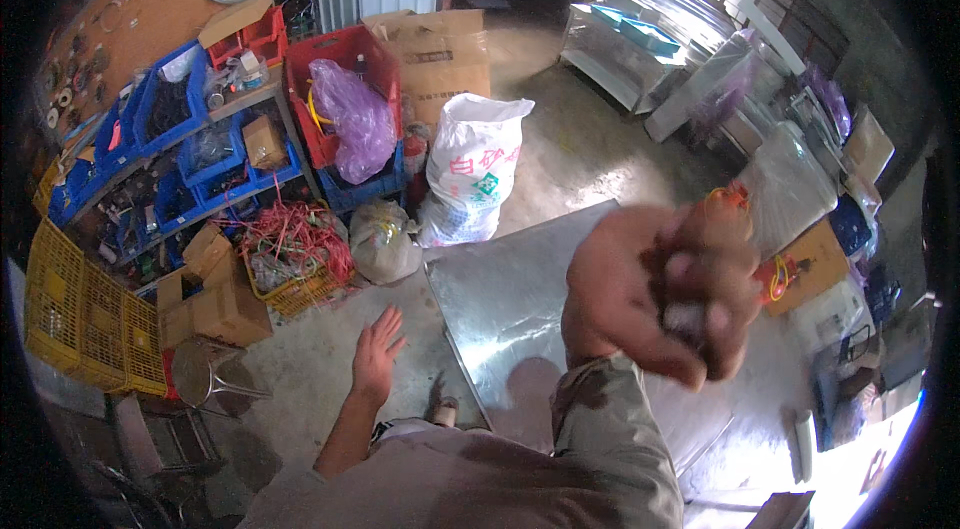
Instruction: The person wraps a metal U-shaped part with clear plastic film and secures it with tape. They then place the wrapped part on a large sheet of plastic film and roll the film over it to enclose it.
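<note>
the right hand (655, 294) is raised close to the camera, blurred, its fingers curled tight around a small dark object (690, 314) with a pale part showing; what the object is cannot be told. the hand hangs above the far right part of a flat shiny sheet-metal counter (500, 314). the left hand (377, 351) is released, fingers spread, held over the grey concrete floor (310, 369) just off the counter's left edge, touching nothing. beyond the counter's far left corner stands a white woven sack with red and green print (470, 179), a clear knotted plastic bag (380, 241) beside it, and a yellow wire basket of red cables (295, 259).
</note>
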Demonstrator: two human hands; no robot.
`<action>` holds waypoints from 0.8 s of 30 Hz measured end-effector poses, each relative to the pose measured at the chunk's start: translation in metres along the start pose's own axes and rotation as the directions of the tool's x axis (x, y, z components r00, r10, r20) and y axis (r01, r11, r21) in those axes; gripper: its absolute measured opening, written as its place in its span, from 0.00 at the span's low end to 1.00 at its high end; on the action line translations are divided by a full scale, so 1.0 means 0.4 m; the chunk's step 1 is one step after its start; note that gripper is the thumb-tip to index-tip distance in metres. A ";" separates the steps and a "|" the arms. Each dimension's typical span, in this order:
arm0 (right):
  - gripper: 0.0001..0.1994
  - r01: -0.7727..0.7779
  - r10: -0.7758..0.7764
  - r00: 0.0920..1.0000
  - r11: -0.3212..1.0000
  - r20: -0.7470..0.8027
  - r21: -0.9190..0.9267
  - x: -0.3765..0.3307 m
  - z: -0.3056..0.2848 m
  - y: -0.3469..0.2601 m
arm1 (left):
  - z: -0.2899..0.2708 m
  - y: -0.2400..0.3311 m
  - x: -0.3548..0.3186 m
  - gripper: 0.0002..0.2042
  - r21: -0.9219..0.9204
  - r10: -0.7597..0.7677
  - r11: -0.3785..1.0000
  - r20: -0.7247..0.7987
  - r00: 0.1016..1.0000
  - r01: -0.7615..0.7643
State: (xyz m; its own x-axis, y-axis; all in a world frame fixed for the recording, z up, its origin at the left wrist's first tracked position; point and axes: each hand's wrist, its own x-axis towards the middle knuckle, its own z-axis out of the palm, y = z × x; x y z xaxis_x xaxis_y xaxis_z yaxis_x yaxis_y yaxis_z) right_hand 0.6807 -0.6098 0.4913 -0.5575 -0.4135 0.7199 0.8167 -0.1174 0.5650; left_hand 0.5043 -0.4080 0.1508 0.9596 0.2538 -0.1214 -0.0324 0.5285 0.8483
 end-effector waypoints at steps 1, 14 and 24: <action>0.11 -0.008 0.008 1.000 0.997 0.002 -0.076 -0.021 0.012 0.052 | -0.033 0.007 -0.026 0.35 0.036 -0.049 0.998 -0.081 0.995 0.052; 0.58 -0.453 0.649 -0.712 -0.132 0.269 -0.881 -1.133 -0.125 -0.445 | -0.264 -0.065 -0.270 0.27 -0.201 -0.187 0.974 -0.458 0.869 0.104; 0.32 -0.529 0.011 -0.821 -0.390 0.571 -0.753 -0.595 -0.348 -1.041 | -0.269 -0.133 -0.150 0.25 0.118 -0.365 0.904 -0.290 0.885 0.412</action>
State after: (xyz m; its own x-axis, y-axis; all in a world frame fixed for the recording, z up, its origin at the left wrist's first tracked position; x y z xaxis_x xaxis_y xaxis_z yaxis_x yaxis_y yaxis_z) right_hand 0.4939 -0.5880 0.0287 0.3811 0.8539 -0.3546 0.0891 -0.4156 -0.9052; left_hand 0.4182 -0.3639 0.0576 0.7796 0.2666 -0.5667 0.3988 0.4863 0.7775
